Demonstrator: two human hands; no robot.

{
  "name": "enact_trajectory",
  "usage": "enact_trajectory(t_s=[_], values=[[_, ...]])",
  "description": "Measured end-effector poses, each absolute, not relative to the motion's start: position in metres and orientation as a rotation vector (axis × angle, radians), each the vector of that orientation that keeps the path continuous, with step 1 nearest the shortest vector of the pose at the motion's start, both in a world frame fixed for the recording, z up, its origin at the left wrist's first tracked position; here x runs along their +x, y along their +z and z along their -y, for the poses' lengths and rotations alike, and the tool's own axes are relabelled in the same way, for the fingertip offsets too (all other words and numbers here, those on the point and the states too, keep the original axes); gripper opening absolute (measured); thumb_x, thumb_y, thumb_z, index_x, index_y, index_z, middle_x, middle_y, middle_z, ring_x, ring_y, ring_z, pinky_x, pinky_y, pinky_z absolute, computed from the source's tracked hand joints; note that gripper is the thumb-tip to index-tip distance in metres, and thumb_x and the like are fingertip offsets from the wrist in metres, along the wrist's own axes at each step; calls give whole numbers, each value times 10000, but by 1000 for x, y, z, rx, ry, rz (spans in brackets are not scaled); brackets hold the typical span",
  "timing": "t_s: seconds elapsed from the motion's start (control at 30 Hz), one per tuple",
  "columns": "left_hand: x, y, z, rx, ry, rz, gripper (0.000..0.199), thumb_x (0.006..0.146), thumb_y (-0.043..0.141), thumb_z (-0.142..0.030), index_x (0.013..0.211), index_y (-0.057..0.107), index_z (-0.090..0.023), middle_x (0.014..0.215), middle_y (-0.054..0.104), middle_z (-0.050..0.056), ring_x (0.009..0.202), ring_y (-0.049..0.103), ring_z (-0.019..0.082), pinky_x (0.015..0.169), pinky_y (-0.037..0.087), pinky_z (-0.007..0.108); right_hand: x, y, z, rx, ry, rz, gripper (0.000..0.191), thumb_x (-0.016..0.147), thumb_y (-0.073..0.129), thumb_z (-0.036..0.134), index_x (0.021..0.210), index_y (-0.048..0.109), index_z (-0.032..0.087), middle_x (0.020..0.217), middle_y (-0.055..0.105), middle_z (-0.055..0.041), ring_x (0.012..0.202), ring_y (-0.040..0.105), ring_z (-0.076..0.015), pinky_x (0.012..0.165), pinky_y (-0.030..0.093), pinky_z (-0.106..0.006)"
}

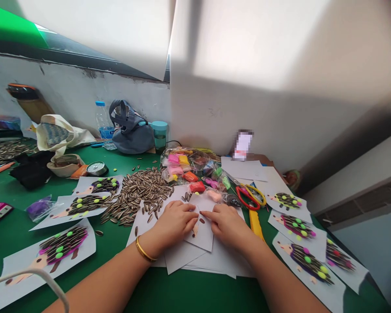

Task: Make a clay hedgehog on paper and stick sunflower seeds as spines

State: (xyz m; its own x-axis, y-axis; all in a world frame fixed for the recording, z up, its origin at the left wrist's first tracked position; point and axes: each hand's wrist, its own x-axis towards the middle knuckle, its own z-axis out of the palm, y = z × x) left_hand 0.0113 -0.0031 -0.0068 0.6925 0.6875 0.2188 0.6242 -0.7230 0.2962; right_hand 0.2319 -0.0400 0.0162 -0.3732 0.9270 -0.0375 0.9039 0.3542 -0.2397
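At the near left, a white cable (48, 278) is seen over a hedgehog card (63, 245). In the middle, a small white card (206, 238) is laid on loose white sheets (182, 256), with peach and brown pieces stuck or set on it. Its left side is touched by the left hand (179, 219), fingers bunched narrowly; whether anything is pinched cannot be told. At its right, the right hand (227, 222) is held with the index finger extended to the card and the others curled; whether a piece is held under the fingertip cannot be told. Farther left, sunflower seeds (133, 195) are heaped; farther right, red-handled scissors (247, 198) are placed. Beyond, clay packets (190, 176) are piled, and a blue-grey bag (133, 134) is stood by the wall.
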Motion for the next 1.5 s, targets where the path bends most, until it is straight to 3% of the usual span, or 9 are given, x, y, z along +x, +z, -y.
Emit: enact_trajectory(t_s=[0.27,0.67,1.0,1.37,1.5], values=[[12,-4,6,2700,452,-1077,271,971,475,-320,1080,724,-324,1239,667,8,1063,583,240,965,399,446,234,17,41,-1692,348,2526,393,936,480,221,1264,657,346,983,637,-65,964,551,-220,804,345,-337],[15,-4,8,2687,468,-1104,267,971,480,-359,1048,731,-315,1208,674,16,1035,579,234,954,400,434,234,15,40,-1786,277,2458,443,907,459,165,1317,605,248,1082,663,-82,1075,563,-229,903,357,-347],[14,-1,11,2703,476,-1063,287,986,453,-348,1028,731,-291,1200,678,17,1052,592,215,969,396,404,233,15,39,-1888,279,2501,391,905,439,197,1226,659,240,1092,676,-94,1051,575,-244,842,365,-340],[14,-2,11,2698,493,-1058,293,980,463,-344,1002,747,-277,1178,681,40,1046,597,220,967,420,413,233,14,39,-1898,285,2547,404,906,451,202,1262,637,243,1107,678,-95,1061,573,-245,827,360,-327],[14,0,9,2608,621,-1038,316,986,451,-348,1076,735,-241,1148,689,66,1048,607,222,940,459,385,234,13,39,-1883,276,2546,403,909,444,200,1260,638,240,1114,678,-96,1060,573,-250,823,354,-331]])
